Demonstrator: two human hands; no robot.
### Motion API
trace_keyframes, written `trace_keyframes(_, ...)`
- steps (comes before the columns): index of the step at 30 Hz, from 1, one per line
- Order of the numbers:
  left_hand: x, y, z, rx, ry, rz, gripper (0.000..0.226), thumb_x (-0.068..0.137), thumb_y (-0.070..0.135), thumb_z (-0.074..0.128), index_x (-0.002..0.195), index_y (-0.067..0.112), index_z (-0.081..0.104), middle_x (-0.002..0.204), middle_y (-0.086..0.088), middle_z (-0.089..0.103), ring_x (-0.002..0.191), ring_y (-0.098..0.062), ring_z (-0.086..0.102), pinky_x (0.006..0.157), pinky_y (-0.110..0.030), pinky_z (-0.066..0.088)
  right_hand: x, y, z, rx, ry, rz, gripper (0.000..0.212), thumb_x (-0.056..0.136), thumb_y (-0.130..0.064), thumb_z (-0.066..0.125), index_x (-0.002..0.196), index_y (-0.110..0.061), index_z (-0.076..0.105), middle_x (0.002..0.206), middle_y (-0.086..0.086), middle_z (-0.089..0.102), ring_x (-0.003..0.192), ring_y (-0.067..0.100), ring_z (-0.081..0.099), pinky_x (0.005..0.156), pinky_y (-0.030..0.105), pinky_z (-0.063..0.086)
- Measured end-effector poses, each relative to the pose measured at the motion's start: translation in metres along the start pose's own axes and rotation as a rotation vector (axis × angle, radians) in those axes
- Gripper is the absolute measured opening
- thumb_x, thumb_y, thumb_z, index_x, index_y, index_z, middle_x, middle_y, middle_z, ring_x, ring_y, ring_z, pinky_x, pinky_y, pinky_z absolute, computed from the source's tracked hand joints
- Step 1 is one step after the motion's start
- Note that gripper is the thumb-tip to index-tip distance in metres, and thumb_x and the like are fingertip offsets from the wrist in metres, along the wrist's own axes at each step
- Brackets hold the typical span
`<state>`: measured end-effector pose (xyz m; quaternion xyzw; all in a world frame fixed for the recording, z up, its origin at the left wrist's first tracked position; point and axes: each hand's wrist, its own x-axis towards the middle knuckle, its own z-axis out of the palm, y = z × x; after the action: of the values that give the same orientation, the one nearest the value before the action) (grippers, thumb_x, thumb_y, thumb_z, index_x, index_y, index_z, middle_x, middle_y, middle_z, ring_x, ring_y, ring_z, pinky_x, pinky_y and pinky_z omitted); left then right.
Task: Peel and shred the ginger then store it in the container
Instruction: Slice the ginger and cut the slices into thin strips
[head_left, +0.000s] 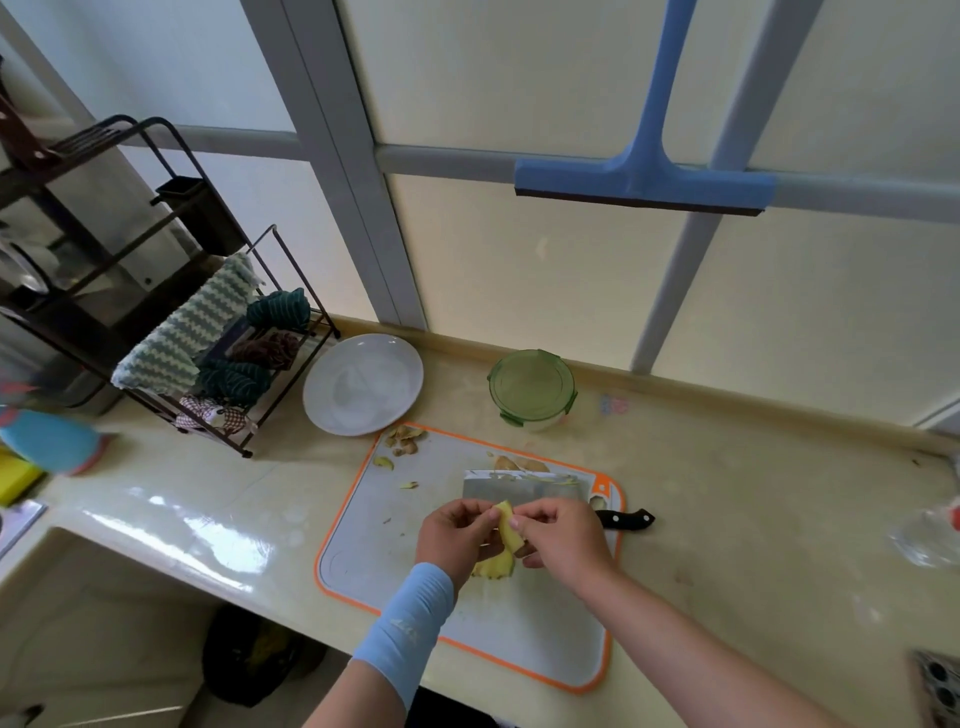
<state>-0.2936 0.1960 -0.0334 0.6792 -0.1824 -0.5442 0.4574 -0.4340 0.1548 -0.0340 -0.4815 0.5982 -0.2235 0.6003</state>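
Ginger (506, 530), lower centre of frame: pale, largely skinned piece pinched between the curled fingers of left hand (452, 535) and right hand (561, 540), held over cutting board (363, 519); peel scraps (405, 439) at the board's upper left corner; peeling judged nearly done. Shredding not begun; cleaver (519, 488) lies idle on the board just beyond the hands; container (532, 389), above the board, lid on, storing not yet done. Obscured: ginger's underside behind the fingers; second yellowish lump (493, 569) beneath the left hand, possibly more ginger; container contents unreadable.
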Motion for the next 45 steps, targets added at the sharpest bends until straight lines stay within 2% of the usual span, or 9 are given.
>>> trace_keyframes(8,-0.003,-0.01,-0.004,0.004,-0.032,-0.053,0.007,0.087,-0.003,0.069,0.091,0.001,0.073,0.086,-0.02,0.073,0.073,-0.026,0.07,0.068,-0.034,0.06,-0.002,0.011,0.006,-0.093,0.057,-0.036,0.009,0.083,-0.017,0.077,0.075,-0.019,0.075,0.065,-0.001,0.071,0.057,0.016,0.069,0.059,0.036,0.061)
trace_keyframes(14,0.002,-0.011,-0.011,-0.018,0.022,-0.107,0.018,0.087,-0.005,0.068,0.103,0.002,0.068,0.089,-0.023,0.072,0.069,-0.027,0.07,0.067,-0.035,0.061,-0.003,0.012,0.015,-0.31,-0.026,-0.122,0.019,0.068,-0.026,0.086,0.081,-0.032,0.074,0.075,-0.015,0.071,0.069,-0.002,0.064,0.065,0.02,0.053)
trace_keyframes(19,0.006,-0.014,-0.014,0.177,-0.026,-0.066,0.022,0.086,-0.002,0.071,0.108,0.003,0.071,0.075,-0.008,0.072,0.064,-0.019,0.067,0.062,-0.028,0.058,0.0,0.015,0.01,-0.347,-0.083,-0.014,0.023,0.067,-0.025,0.088,0.076,-0.027,0.066,0.067,-0.01,0.065,0.06,0.002,0.061,0.059,0.021,0.051)
trace_keyframes(23,0.011,-0.018,-0.011,0.398,-0.09,0.042,0.023,0.088,0.01,0.072,0.111,0.014,0.074,0.075,0.006,0.071,0.066,-0.006,0.064,0.066,-0.023,0.054,0.003,0.021,0.0,-0.192,-0.112,0.137,0.005,0.088,-0.017,0.072,0.086,-0.016,0.068,0.075,0.004,0.068,0.056,0.015,0.062,0.045,0.026,0.047)
trace_keyframes(26,0.018,-0.023,-0.02,0.751,-0.019,0.192,0.022,0.091,0.025,0.068,0.112,0.03,0.071,0.094,0.015,0.068,0.088,-0.002,0.063,0.086,-0.022,0.05,0.007,0.033,-0.007,-0.126,0.031,0.223,0.003,0.088,-0.011,0.07,0.086,-0.01,0.07,0.078,0.013,0.072,0.054,0.018,0.061,0.046,0.026,0.045)
trace_keyframes(29,0.027,-0.032,-0.039,1.117,0.031,0.325,0.035,0.087,0.031,0.068,0.121,0.031,0.067,0.119,0.008,0.059,0.113,-0.014,0.051,0.098,-0.028,0.044,0.006,0.041,-0.004,-0.124,0.098,0.3,0.005,0.087,-0.014,0.07,0.084,-0.011,0.07,0.061,0.01,0.069,0.05,0.02,0.061,0.045,0.024,0.044)
trace_keyframes(34,0.034,-0.043,-0.056,1.375,-0.152,0.31,0.07,0.076,0.036,0.071,0.141,0.034,0.046,0.136,0.007,0.04,0.126,-0.02,0.034,0.105,-0.031,0.039,0.004,0.045,0.01,-0.192,0.06,0.304,0.014,0.088,-0.016,0.068,0.075,-0.014,0.07,0.067,0.009,0.072,0.05,0.02,0.068,0.045,0.026,0.043)
trace_keyframes(41,0.046,-0.045,-0.062,1.352,-0.19,0.382,0.057,0.085,0.024,0.068,0.138,0.033,0.051,0.129,0.002,0.045,0.121,-0.019,0.039,0.104,-0.028,0.039,0.008,0.044,0.02,-0.449,0.047,0.292,0.02,0.084,-0.028,0.069,0.066,-0.019,0.07,0.06,0.0,0.071,0.049,0.014,0.068,0.059,0.026,0.056)
trace_keyframes(45,0.05,-0.042,-0.062,1.324,-0.223,0.446,0.059,0.085,0.025,0.068,0.14,0.034,0.049,0.129,0.003,0.046,0.12,-0.018,0.041,0.103,-0.027,0.041,0.013,0.048,0.02,-0.657,0.084,0.16,0.019,0.077,-0.031,0.069,0.069,-0.014,0.068,0.065,0.002,0.069,0.067,0.018,0.067,0.066,0.031,0.056)
